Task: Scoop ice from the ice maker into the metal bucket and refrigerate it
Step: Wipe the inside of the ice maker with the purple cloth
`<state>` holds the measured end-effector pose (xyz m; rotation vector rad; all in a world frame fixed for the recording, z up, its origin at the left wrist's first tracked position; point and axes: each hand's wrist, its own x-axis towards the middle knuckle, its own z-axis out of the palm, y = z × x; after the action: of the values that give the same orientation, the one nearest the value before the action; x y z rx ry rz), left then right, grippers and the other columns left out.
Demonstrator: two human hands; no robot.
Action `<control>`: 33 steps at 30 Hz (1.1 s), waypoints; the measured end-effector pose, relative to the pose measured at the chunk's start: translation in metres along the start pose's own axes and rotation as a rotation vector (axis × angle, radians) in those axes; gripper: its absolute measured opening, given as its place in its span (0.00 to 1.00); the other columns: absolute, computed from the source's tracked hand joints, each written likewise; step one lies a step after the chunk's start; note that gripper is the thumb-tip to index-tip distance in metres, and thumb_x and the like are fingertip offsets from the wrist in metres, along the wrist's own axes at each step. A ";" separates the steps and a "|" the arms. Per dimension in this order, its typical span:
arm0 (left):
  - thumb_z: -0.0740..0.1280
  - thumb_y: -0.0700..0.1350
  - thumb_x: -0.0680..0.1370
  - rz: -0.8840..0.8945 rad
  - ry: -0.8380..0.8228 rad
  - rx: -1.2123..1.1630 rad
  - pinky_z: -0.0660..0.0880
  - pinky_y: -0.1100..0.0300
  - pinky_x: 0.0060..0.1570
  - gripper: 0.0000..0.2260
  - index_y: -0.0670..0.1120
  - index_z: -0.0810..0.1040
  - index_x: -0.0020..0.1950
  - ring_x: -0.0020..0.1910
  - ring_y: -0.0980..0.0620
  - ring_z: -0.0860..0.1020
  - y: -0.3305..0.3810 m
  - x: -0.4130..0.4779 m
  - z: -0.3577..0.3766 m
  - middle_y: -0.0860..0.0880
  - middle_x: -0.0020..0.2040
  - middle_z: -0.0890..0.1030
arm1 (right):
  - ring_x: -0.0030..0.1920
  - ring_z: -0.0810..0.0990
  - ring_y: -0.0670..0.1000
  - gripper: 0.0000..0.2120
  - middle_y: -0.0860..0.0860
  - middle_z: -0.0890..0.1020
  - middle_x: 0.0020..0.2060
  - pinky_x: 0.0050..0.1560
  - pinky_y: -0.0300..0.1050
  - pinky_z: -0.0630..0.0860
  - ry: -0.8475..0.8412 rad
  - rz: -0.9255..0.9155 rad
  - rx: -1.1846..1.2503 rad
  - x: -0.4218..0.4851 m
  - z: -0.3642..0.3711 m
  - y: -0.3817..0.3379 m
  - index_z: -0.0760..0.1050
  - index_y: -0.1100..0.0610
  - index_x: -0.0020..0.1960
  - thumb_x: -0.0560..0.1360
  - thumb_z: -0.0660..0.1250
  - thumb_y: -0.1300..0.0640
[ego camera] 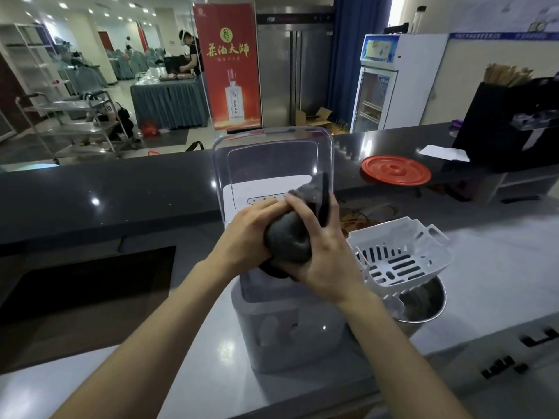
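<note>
Both forearms are stretched forward from the near edge, and a dark cloth (287,240) is gripped between the two hands. The fingers of the left hand (248,237) are curled round its left side, and those of the right hand (326,255) are wrapped over its right side and lower part. The cloth is held directly above the open ice maker (290,334), whose clear lid (272,158) stands upright just behind the hands.

The metal bucket (432,303) stands just beside the ice maker on the right, near the front edge of the tabletop (484,267). A white basket (402,255) is leaned tilted on its rim. Whether ice is already in the bucket cannot be told.

Several risks can be judged. If the cloth is squeezed here, water or dirt may be dropped into the ice maker. The basket is not seated flat, so it may be knocked off by the right forearm, which passes very near it. The bucket could also be pushed toward the front edge. The raised lid may be struck if the hands are lifted backward.

Open room is found mostly on the right, behind the bucket. On the left a dark recess (90,285) is cut into the tabletop, and a raised dark ledge (106,195) closes the far side, where a red lid (394,170) is laid. A steel refrigerator (290,71) is seen well apart, beyond the ledge.
</note>
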<state>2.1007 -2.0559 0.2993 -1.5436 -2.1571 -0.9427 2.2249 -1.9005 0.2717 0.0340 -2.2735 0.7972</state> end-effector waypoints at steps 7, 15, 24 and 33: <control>0.79 0.36 0.72 -0.026 0.047 -0.017 0.79 0.48 0.64 0.30 0.49 0.79 0.73 0.64 0.48 0.79 -0.008 -0.013 -0.007 0.48 0.67 0.77 | 0.64 0.79 0.60 0.33 0.56 0.70 0.72 0.64 0.52 0.81 0.217 -0.046 -0.084 -0.002 0.009 0.016 0.73 0.53 0.73 0.71 0.80 0.62; 0.82 0.57 0.72 -0.320 0.325 0.242 0.66 0.61 0.73 0.27 0.57 0.79 0.68 0.71 0.43 0.64 -0.029 -0.052 0.004 0.44 0.69 0.64 | 0.63 0.78 0.62 0.29 0.61 0.70 0.69 0.60 0.54 0.83 0.152 0.028 -0.289 -0.006 0.010 0.022 0.77 0.56 0.69 0.70 0.80 0.63; 0.77 0.36 0.72 -0.532 0.084 -0.095 0.56 0.63 0.79 0.39 0.56 0.68 0.79 0.85 0.52 0.57 -0.043 -0.061 0.012 0.50 0.84 0.58 | 0.54 0.81 0.63 0.29 0.59 0.72 0.63 0.53 0.58 0.85 0.026 0.069 -0.279 0.008 0.021 0.022 0.75 0.53 0.69 0.70 0.80 0.63; 0.72 0.36 0.69 -0.530 0.113 -0.199 0.61 0.57 0.81 0.39 0.54 0.68 0.79 0.84 0.52 0.61 -0.041 -0.063 0.012 0.51 0.81 0.65 | 0.66 0.72 0.68 0.34 0.66 0.67 0.74 0.50 0.63 0.83 -0.293 -0.343 -0.492 0.030 0.034 0.030 0.66 0.47 0.74 0.72 0.74 0.63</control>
<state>2.0863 -2.1006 0.2397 -0.9651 -2.4983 -1.4039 2.1743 -1.8896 0.2559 0.3210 -2.5812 0.0464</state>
